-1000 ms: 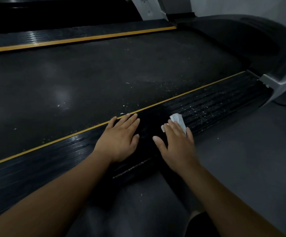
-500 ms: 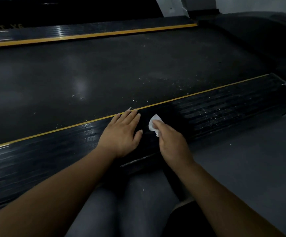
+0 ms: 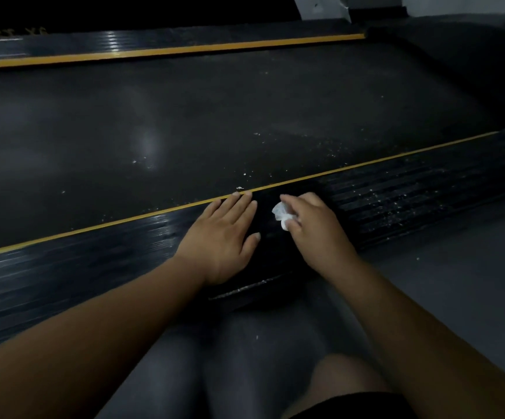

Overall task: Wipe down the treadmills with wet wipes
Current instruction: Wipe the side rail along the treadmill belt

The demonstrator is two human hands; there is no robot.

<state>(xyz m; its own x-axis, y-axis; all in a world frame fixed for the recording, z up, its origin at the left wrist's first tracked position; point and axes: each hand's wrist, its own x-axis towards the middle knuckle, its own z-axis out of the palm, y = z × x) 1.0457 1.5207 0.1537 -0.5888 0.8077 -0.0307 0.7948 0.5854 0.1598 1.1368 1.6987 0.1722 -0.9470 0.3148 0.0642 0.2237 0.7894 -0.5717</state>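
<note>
The left hand (image 3: 221, 240) lies flat on the near side rail (image 3: 411, 189), just beside the right hand (image 3: 314, 228) that pinches the wipe (image 3: 281, 213), and closes the way to the left. Toward the right the rail runs open until the dark cover (image 3: 472, 71). The belt (image 3: 184, 122) behind is open too.

i can read no text from here. faint yellowish marks (image 3: 18, 32) sit on the far rail (image 3: 184, 39) at upper left, too dim and blurred to make out.

Grey floor (image 3: 456, 297) lower right, few pale specks (image 3: 417, 259) on it. Pale wall (image 3: 472, 6) top right. Black shorts (image 3: 351, 406) at bottom edge.
</note>
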